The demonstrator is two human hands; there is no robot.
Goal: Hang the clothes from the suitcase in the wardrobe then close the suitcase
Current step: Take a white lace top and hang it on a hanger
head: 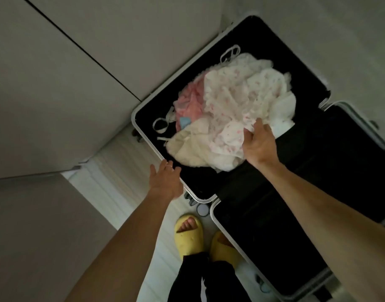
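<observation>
A black suitcase (143, 110) with a pale metal rim lies open on the floor, both halves showing. Its far half holds a heap of clothes: a white garment with small pink dots (237, 99) on top, a pink one (191, 99) to the left, a cream one (191, 144) in front. White hangers (229, 52) poke out of the heap. My right hand (259, 142) reaches into the heap and grips the dotted garment at its near edge. My left hand (165, 182) hovers with fingers spread over the suitcase's near-left rim, holding nothing. The near half (274, 247) looks empty.
Closed pale wardrobe doors (67, 73) stand to the left, right beside the suitcase. Pale wooden floor (117, 171) runs between them. My feet in yellow slippers (189, 236) stand next to the suitcase's near half.
</observation>
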